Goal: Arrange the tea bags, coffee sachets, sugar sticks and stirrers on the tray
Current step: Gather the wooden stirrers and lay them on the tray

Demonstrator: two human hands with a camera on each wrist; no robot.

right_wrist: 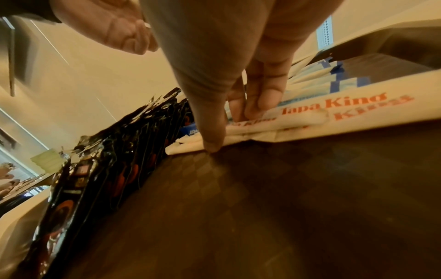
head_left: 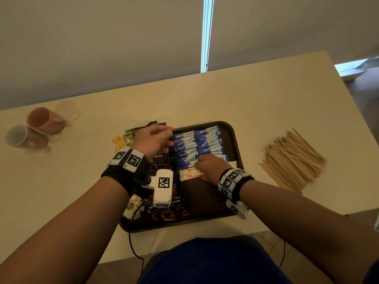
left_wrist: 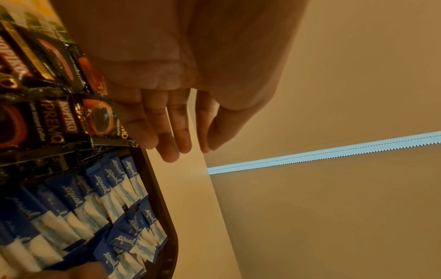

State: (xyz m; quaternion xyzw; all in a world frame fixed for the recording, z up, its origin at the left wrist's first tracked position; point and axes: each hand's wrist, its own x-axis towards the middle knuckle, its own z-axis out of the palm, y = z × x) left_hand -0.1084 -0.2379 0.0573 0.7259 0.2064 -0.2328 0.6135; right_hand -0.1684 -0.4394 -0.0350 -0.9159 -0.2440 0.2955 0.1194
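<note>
A dark brown tray [head_left: 205,197] holds black coffee sachets [head_left: 164,212] in a column down its left side. Blue sugar sticks [head_left: 196,144] fill its far right part, with white red-lettered sachets [head_left: 189,173] just below them. My right hand [head_left: 202,162] pinches the white sachets [right_wrist: 334,113], thumb at their near edge and fingers on top. My left hand [head_left: 170,138] hovers over the far coffee sachets [left_wrist: 54,120], fingers relaxed and holding nothing. Wooden stirrers [head_left: 295,158] lie heaped on the table to the right of the tray. Yellow and green tea bags [head_left: 123,138] sit by the tray's far left corner.
Two mugs [head_left: 45,119] lie on their sides at the table's far left. More tea bags [head_left: 133,206] sit at the tray's near left edge under my left wrist. A cable hangs off the table's near edge. The tray's near right floor [right_wrist: 262,207] is bare.
</note>
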